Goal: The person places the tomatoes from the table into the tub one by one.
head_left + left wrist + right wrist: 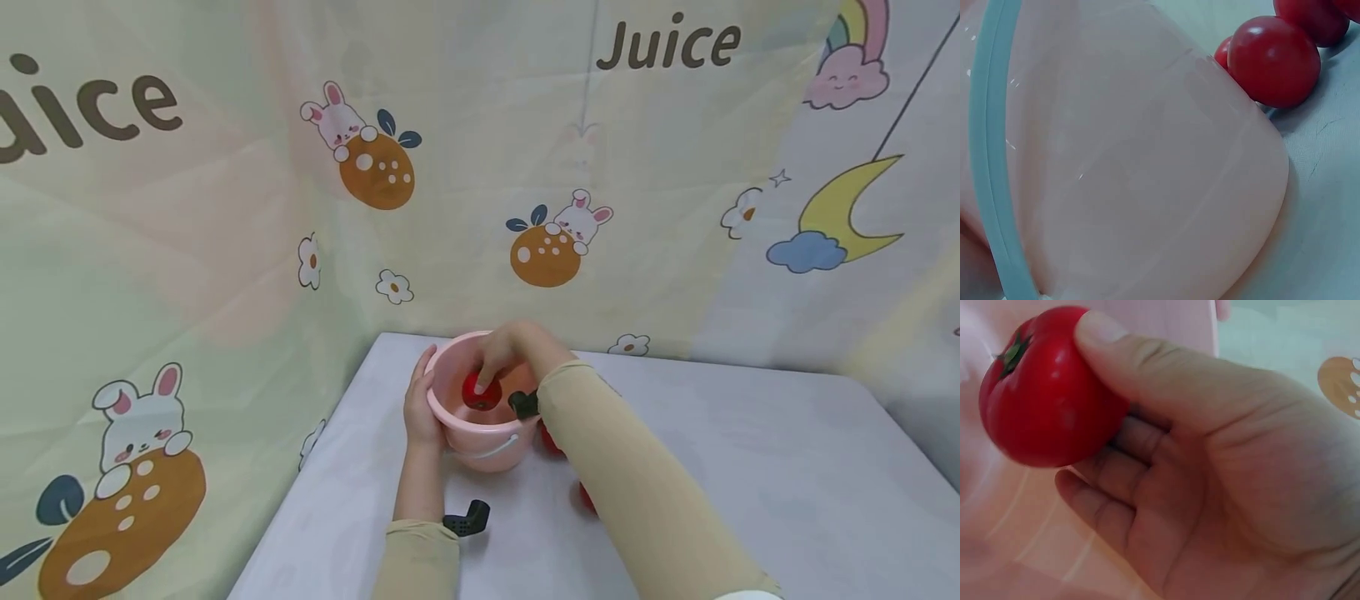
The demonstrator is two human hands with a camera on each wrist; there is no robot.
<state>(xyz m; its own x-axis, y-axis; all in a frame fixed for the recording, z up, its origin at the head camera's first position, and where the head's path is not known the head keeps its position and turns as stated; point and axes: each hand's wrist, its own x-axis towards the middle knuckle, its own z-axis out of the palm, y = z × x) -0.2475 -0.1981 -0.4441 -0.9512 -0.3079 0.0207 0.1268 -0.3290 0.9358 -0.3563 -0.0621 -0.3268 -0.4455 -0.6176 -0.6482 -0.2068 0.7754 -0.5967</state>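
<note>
A pink bucket (pixel 491 454) stands upright on the white table, its pale blue handle (pixel 988 137) hanging down the near side. My left hand (pixel 423 408) holds the bucket's left side at the rim. Inside the opening is my right hand (pixel 517 350), pinching a red tomato (pixel 482 393) with a green stem (pixel 1015 355) between thumb and fingers. In the right wrist view the tomato is above the bucket's inner floor. Most of the left hand lies outside the left wrist view, which the bucket wall fills.
More red tomatoes (pixel 1275 62) lie on the table right of the bucket, partly hidden by the right forearm in the head view; another tomato (pixel 587 498) is nearer. A printed cloth (pixel 465 275) hangs behind and to the left of the white table (pixel 750 467).
</note>
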